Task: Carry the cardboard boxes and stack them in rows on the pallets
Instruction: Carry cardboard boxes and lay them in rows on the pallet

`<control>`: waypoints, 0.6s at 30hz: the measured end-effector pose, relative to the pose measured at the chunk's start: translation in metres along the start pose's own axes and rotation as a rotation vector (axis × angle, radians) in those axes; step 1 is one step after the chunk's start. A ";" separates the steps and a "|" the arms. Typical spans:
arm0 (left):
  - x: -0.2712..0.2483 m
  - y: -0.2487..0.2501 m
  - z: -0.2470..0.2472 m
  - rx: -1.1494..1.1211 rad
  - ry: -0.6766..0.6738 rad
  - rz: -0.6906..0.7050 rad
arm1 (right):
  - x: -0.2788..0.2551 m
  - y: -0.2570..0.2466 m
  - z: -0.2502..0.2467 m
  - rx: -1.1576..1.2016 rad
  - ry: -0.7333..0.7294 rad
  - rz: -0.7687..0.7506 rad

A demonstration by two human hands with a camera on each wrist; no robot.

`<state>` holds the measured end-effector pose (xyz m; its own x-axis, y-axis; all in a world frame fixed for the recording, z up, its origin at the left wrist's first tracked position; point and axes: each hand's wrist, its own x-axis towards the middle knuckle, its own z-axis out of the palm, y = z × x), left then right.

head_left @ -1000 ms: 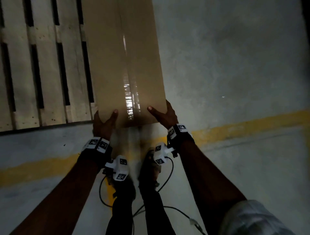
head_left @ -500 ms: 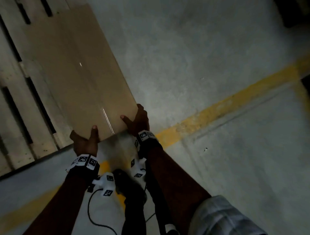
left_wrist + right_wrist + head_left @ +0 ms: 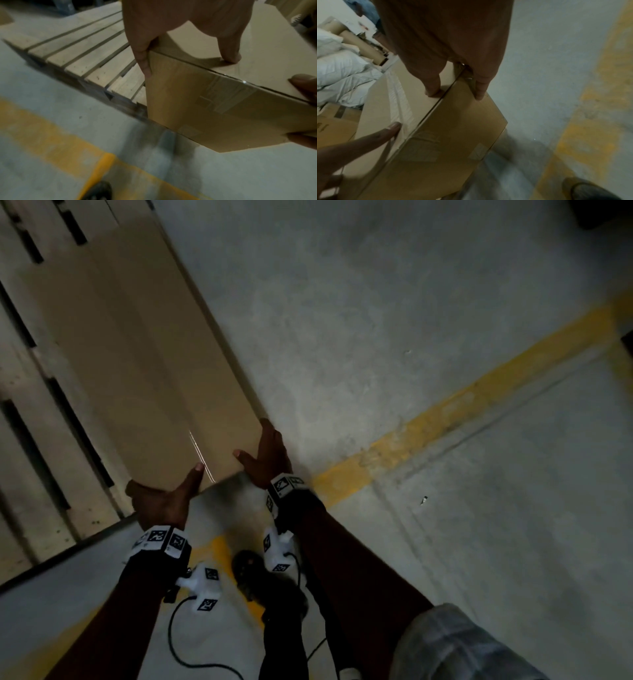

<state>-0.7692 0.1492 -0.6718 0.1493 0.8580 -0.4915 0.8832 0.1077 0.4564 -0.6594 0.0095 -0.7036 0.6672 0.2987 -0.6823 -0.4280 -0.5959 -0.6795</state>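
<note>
A long brown cardboard box (image 3: 137, 354) with a taped seam lies lengthwise over the right edge of the wooden pallet (image 3: 30, 412), its near end sticking out past the pallet's front. My left hand (image 3: 168, 494) holds the near left corner, thumb on top and fingers down the side. My right hand (image 3: 265, 451) holds the near right corner the same way. In the left wrist view my left hand (image 3: 187, 60) clasps the box (image 3: 214, 108) beside the pallet slats (image 3: 89, 54). In the right wrist view my right hand (image 3: 456, 93) grips the box (image 3: 453, 135). Whether the box rests on the slats is unclear.
Grey concrete floor (image 3: 394, 302) with a yellow painted line (image 3: 462, 405) lies to the right. My shoe (image 3: 253, 573) stands on the line below the box. White sacks (image 3: 342, 67) and another cardboard box (image 3: 334, 121) sit beyond the pallet's far side.
The box has swung left and further over the pallet's right edge, and the view has turned with it. Both hands keep their hold on its near end.
</note>
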 end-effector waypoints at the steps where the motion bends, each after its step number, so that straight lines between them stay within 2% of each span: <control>1: 0.003 0.000 -0.002 0.011 -0.009 0.005 | 0.000 0.000 0.001 -0.007 -0.007 -0.002; 18: -0.001 -0.004 -0.011 -0.063 -0.071 -0.037 | -0.002 0.002 0.002 -0.063 -0.027 -0.002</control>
<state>-0.7779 0.1537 -0.6651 0.1504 0.8150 -0.5595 0.8595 0.1719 0.4814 -0.6627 0.0096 -0.7039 0.6511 0.3196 -0.6885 -0.3869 -0.6406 -0.6633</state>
